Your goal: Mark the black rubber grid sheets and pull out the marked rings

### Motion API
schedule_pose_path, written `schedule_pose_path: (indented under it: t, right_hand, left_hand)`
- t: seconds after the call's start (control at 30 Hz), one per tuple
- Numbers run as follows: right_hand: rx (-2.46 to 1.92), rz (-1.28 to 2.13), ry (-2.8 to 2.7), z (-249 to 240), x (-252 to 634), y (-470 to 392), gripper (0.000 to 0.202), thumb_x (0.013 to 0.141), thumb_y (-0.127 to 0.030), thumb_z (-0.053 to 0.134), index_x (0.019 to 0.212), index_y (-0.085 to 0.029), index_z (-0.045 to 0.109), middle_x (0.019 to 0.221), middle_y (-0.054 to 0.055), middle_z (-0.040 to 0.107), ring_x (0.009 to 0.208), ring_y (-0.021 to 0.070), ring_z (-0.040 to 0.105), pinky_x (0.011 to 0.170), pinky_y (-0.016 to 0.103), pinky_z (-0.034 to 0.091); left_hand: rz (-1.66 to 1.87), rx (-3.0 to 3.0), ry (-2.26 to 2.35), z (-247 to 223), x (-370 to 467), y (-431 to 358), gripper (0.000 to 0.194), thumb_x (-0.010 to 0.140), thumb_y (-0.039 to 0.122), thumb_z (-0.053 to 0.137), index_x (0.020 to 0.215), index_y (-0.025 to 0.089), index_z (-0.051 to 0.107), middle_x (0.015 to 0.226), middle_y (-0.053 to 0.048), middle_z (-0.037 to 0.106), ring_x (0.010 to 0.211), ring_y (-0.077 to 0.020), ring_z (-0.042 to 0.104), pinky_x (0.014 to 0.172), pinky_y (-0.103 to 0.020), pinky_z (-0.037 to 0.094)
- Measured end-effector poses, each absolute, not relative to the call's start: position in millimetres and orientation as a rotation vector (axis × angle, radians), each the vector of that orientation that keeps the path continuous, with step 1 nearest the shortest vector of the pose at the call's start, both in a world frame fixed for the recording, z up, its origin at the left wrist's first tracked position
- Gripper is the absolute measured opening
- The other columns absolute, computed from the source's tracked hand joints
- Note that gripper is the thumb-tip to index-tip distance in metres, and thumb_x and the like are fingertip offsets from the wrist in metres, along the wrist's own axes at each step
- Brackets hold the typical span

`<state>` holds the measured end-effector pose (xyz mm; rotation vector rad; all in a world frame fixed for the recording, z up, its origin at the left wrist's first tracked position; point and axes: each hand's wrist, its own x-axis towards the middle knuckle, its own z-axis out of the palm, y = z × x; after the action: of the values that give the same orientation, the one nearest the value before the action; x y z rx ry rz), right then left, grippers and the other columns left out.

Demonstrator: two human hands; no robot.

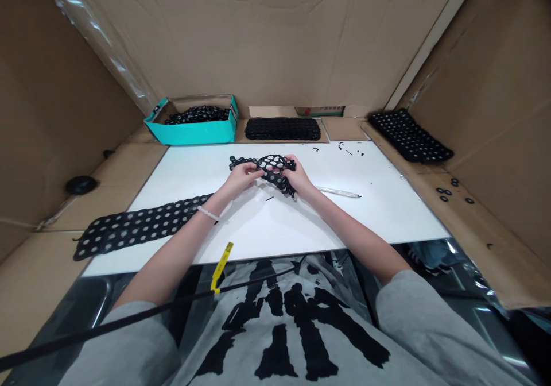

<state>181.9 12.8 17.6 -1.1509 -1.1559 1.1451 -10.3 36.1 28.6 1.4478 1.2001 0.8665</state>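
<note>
My left hand (241,179) and my right hand (300,179) hold a crumpled black sheet of joined rings (272,161) between them, above the white board (370,219). Thumb and fingers of my left hand pinch its left part, while my right hand closes on the right end. One portion of the sheet is lifted and its round holes show white through; the rest hangs twisted below. Beneath my left forearm lies a flat black perforated strip (138,226), partly hidden by the arm. A white pencil-like tool (338,192) rests right of my right wrist.
Behind the board stand a turquoise box (193,132) holding black ring pieces and a stack of black strips (282,128). Another perforated sheet (411,135) lies at right, with several loose rings (444,191) nearer me. Cardboard walls (275,41) enclose the space. A black cable (129,316) crosses before me.
</note>
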Motion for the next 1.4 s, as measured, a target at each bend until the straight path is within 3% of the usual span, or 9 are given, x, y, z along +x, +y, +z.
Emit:
schedule_pose_path:
  t: [0.2, 0.4, 0.63, 0.8, 0.93, 1.1, 1.27, 1.4]
  right_hand:
    - [-1.126, 1.233, -1.119, 13.2, 177.8, 10.3, 0.036, 0.060, -0.020, 0.056, 0.091, -0.027, 0.039, 0.083, -0.003, 0.058, 0.086, 0.0214, 0.065, 0.077, 0.036, 0.055]
    - [-1.088, 1.382, -1.096, 3.4, 166.0, 6.3, 0.035, 0.062, -0.024, 0.053, 0.092, -0.027, 0.036, 0.082, -0.006, 0.059, 0.064, 0.0171, 0.065, 0.062, 0.035, 0.056]
    - [-1.186, 1.185, -1.129, 2.0, 177.1, 13.4, 0.033, 0.059, -0.021, 0.052, 0.090, -0.027, 0.042, 0.082, -0.003, 0.060, 0.083, 0.0186, 0.063, 0.078, 0.035, 0.054]
    - [-1.204, 1.130, -1.147, 5.4, 178.9, 13.8, 0.034, 0.057, -0.021, 0.051, 0.090, -0.027, 0.043, 0.083, -0.003, 0.059, 0.088, 0.0195, 0.061, 0.083, 0.034, 0.051]
    - [-1.205, 1.122, -1.159, 7.7, 176.1, 10.1, 0.034, 0.058, -0.021, 0.054, 0.089, -0.027, 0.042, 0.083, -0.003, 0.057, 0.089, 0.0195, 0.059, 0.086, 0.034, 0.050]
    - [-1.233, 1.094, -1.130, 11.2, 174.6, 7.4, 0.039, 0.058, -0.026, 0.061, 0.091, -0.026, 0.041, 0.085, -0.005, 0.056, 0.091, 0.0186, 0.056, 0.093, 0.035, 0.048]
    - [-1.103, 1.192, -1.083, 17.6, 172.2, 4.8, 0.041, 0.059, -0.027, 0.061, 0.094, -0.026, 0.038, 0.090, -0.004, 0.061, 0.094, 0.0186, 0.059, 0.093, 0.034, 0.049]
    - [-1.121, 1.152, -1.148, 15.7, 173.5, 5.4, 0.040, 0.060, -0.023, 0.058, 0.095, -0.026, 0.038, 0.092, -0.003, 0.064, 0.097, 0.0191, 0.061, 0.095, 0.035, 0.048]
  left_hand:
    - [0.944, 1.451, 1.338, 21.9, -28.6, 55.7, 0.031, 0.063, 0.040, 0.078, 0.078, 0.014, 0.072, 0.053, 0.001, 0.056, 0.041, -0.0077, 0.036, 0.043, -0.025, 0.023]
    - [1.228, 1.515, 1.477, 16.6, -26.0, 67.2, 0.029, 0.063, 0.039, 0.077, 0.078, 0.014, 0.075, 0.081, -0.010, 0.076, 0.068, -0.0184, 0.063, 0.059, -0.027, 0.046]
    - [1.414, 1.507, 1.687, 13.3, -53.5, 86.2, 0.024, 0.073, 0.035, 0.067, 0.084, 0.015, 0.074, 0.090, -0.010, 0.075, 0.086, -0.0223, 0.067, 0.083, -0.033, 0.050]
    - [1.124, 1.924, 1.826, 11.8, -67.2, 87.2, 0.026, 0.078, 0.041, 0.065, 0.086, 0.020, 0.078, 0.095, -0.011, 0.073, 0.107, -0.0306, 0.057, 0.103, -0.044, 0.037]
    - [1.135, 2.097, 1.873, 25.8, -54.2, 71.1, 0.037, 0.080, 0.043, 0.066, 0.108, 0.021, 0.075, 0.098, -0.011, 0.069, 0.105, -0.0318, 0.053, 0.098, -0.043, 0.038]
    - [0.878, 2.190, 1.408, 41.5, -30.5, 45.6, 0.033, 0.076, 0.052, 0.070, 0.085, 0.020, 0.074, 0.079, -0.005, 0.070, 0.077, -0.0226, 0.059, 0.076, -0.033, 0.044]
    - [0.838, 2.223, 1.363, 35.5, -9.3, 29.0, 0.035, 0.069, 0.052, 0.076, 0.084, 0.020, 0.076, 0.089, -0.008, 0.075, 0.086, -0.0260, 0.062, 0.081, -0.034, 0.045]
    - [0.852, 1.843, 1.293, 29.0, -10.9, 35.6, 0.039, 0.064, 0.051, 0.078, 0.083, 0.016, 0.077, 0.084, -0.008, 0.076, 0.078, -0.0236, 0.063, 0.071, -0.032, 0.046]
